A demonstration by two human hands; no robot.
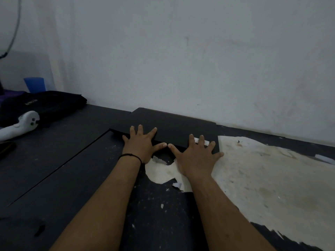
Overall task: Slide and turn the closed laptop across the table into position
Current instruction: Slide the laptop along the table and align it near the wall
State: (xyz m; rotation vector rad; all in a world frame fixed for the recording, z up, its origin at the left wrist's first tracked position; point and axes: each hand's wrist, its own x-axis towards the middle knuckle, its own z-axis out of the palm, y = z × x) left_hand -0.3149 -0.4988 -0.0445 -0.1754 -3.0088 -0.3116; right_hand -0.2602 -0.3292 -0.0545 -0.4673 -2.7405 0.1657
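Hands are pressing flat — left hand [139,142] and right hand [196,153], each grip spread — on the near edge of a closed, flat black laptop [172,127] at the wall side of the dark, peeling worktop [72,178]; rigid and probably smooth-sliding, best pushed at its edges.

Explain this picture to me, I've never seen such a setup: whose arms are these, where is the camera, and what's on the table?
There is no machine: a person wears one camera on the head, looking down at bare arms. The left hand and right hand lie flat, fingers spread, on the near edge of a closed black laptop by the wall. Nothing is gripped. The dark table has peeled pale patches. Far left lie a white controller, a black bag and something blue.
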